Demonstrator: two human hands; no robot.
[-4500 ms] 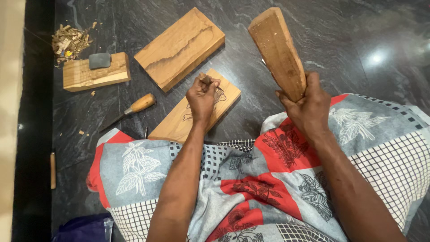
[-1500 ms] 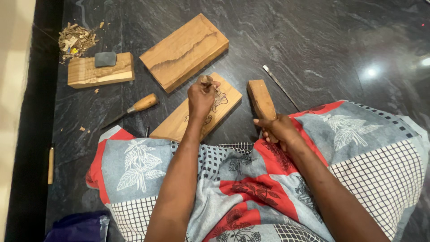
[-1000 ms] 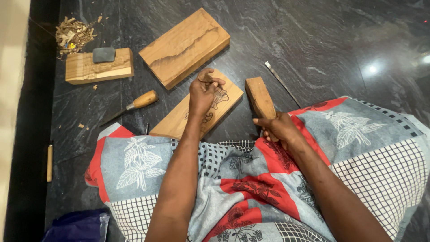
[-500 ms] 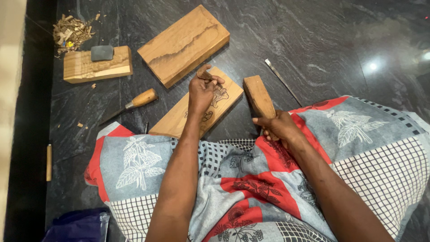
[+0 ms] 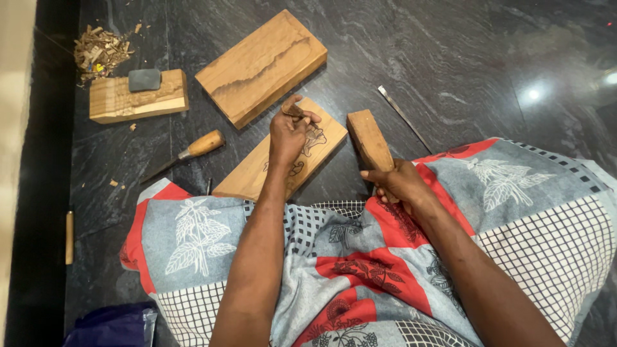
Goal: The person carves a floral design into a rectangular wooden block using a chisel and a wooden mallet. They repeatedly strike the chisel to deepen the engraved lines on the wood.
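Lying flat on the dark veined stone floor [image 5: 463, 58], just ahead of the lap: a pale rectangular wooden plank with a carved floral outline [image 5: 257, 177]. Left hand [image 5: 289, 132] pressed on that plank, fingers pinched round a small dark-handled carving tool [image 5: 292, 110]. Right hand [image 5: 398, 186] closed round a thick brown wooden mallet block [image 5: 369, 138], just right of the plank. Left of the plank, a wooden-handled chisel [image 5: 193, 151]; beyond the plank, a broad grained wooden slab [image 5: 260, 64].

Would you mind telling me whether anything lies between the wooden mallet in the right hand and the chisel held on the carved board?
Nothing visible does. Only bare dark stone floor separates the wooden mallet in the right hand from the left hand holding the chisel on the carved wooden board.
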